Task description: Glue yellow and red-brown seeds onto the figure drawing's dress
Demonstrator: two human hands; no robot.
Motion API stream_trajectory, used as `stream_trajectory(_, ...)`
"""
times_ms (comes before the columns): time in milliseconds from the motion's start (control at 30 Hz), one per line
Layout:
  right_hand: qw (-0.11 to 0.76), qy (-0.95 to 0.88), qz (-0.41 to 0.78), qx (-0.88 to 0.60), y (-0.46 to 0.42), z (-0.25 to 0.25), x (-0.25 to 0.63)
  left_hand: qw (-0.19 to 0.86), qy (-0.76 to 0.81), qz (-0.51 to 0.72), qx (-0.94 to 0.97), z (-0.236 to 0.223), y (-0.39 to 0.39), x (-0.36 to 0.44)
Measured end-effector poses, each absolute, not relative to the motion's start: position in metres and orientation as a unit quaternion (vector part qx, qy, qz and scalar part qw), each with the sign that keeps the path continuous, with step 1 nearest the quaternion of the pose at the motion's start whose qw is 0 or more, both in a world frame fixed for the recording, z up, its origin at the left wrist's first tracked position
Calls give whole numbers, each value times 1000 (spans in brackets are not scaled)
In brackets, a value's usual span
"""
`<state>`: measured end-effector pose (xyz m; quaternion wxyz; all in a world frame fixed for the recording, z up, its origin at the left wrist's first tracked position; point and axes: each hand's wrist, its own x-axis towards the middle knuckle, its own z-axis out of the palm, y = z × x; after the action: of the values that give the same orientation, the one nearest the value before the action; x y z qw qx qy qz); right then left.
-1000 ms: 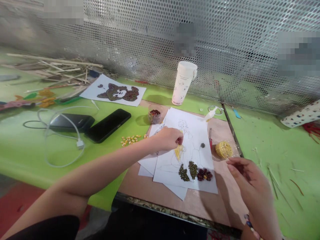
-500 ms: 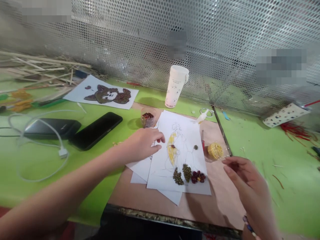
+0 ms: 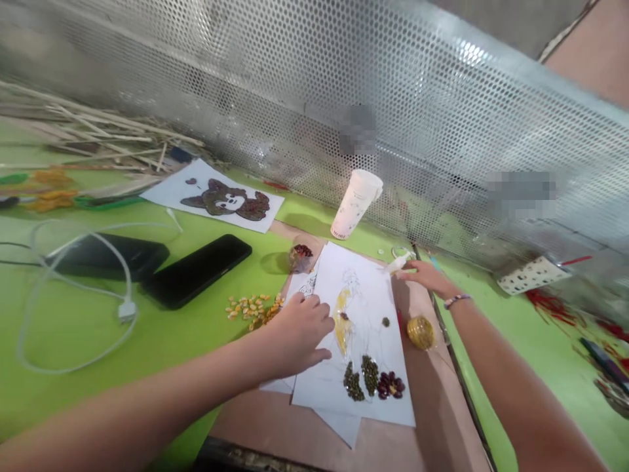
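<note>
A small white bottle [image 3: 396, 265] is being touched by the fingertips of the right hand [image 3: 426, 276], with the hand's middle being placed such that the bottle is being found at about ten o'clock from it. The bottle's long axis is being laid roughly from eight o'clock to two, and which end is the nozzle cannot be told. The right hand's fingers are being kept thin and nearly together at the bottle; whether a firm grip is being had is not being shown. Farther off is the left hand [image 3: 303, 330], from which the bottle is being seen at two o'clock; its fingers are being loosely curled over the left side of the drawing sheet [image 3: 372, 311], thumb apart, with nothing visible being held. At the sheet's one-o'clock corner, the bottle is being bordered at one o'clock by a pale loop [image 3: 403, 251] and, farther away toward eleven, by a tall white cup [image 3: 356, 204]. At six o'clock from the right hand, a round yellow tub [image 3: 420, 333] is being left just beside the sheet, while the board's dark edge is being crossed by the right forearm. Room for movement is being offered over the sheet's upper half; its five-o'clock corner is being occupied by green beans [image 3: 369, 375] and dark red beans [image 3: 390, 385].
</note>
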<state>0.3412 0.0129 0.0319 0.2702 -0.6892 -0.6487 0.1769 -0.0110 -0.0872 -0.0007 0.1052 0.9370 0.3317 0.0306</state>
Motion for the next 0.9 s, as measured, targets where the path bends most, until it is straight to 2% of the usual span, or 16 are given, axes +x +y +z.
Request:
stream_trajectory(100,220,-650,234,-689,20,25,340,105,353,35,929,-4,-81,-14)
stream_trajectory(167,219,-638,261,-690,23,21,342,107,356,32,928,-6,-77,-14)
stream_trajectory(267,263,-605,289,-694,28,19,346,118,360,26,925,-6,-73,-13)
stream_trajectory(367,348,-557,304,-690,25,29,348,124,372,29,919,-5,-72,-12)
stream_trajectory(533,470,-502,354,-634,-24,62,337,142,371,21,917,-5,-78,-7)
stream_trajectory(633,477,-486,396,-616,-73,66,316,144,376,15,915,-5,-82,-4)
stream_trajectory(767,460,-459,449,-613,-118,44,282,144,391,17,909,-5,-84,-4)
stream_trajectory(900,504,-421,461,-597,-129,18,263,148,402,24,903,-7,-84,-5)
